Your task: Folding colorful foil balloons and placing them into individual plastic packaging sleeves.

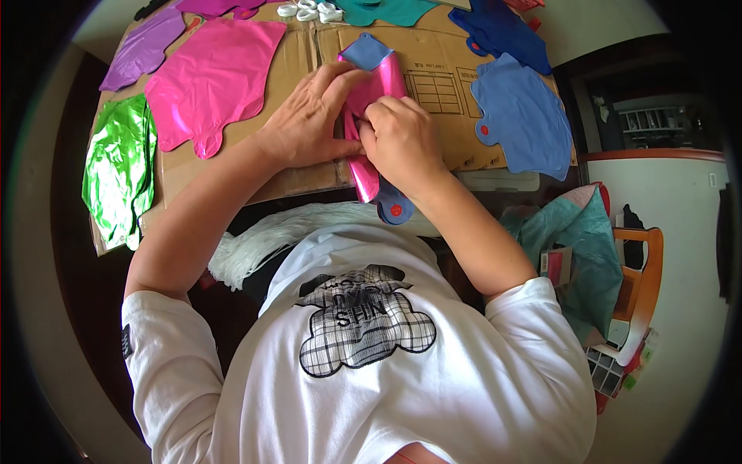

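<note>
In front of me lies a narrow, folded foil balloon [369, 93], shiny pink with matte blue showing at its top end. A blue tab [395, 207] with a red dot sticks out below it, over the table's near edge. Curved over its left side, my left hand [309, 116] holds it with fingertips near the upper part and the thumb lower down. My right hand [406, 143] is closed, its fingers pinching the pink foil at the middle. The exact fold under the fingers is hidden.
Flat cardboard [440, 85] covers the table. Flat foil balloons lie around: pink [212, 81], green [120, 170], purple [143, 50], light blue [522, 116], dark blue [506, 35] and teal [379, 11]. White ribbon rolls [309, 11] sit at the far edge. A wooden chair [645, 278] stands right.
</note>
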Available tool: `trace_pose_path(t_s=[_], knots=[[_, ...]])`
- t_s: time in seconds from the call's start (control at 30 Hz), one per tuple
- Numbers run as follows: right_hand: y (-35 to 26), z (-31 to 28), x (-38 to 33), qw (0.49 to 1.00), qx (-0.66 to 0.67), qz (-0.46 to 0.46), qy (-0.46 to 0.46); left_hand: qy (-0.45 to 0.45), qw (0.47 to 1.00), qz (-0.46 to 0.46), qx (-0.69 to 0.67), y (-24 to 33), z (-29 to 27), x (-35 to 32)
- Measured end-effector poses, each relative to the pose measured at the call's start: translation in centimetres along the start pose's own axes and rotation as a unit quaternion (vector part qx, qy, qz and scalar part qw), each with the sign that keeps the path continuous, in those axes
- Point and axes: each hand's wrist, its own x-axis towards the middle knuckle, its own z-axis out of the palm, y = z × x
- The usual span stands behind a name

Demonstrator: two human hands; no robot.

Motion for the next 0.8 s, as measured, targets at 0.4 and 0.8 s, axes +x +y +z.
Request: trace_pose_path(t_s=[0.4,0.8], knots=[[5.3,-1.1,-0.4,0.987,0.115,-0.11,-0.038,-0.026,0.99,0.109,0.08,-0.2,0.3,-0.2],[6.1,-0.1,-0.3,0.978,-0.069,-0.106,-0.165,-0.037,0.987,0.077,0.133,0.7,0.1,-0.4]])
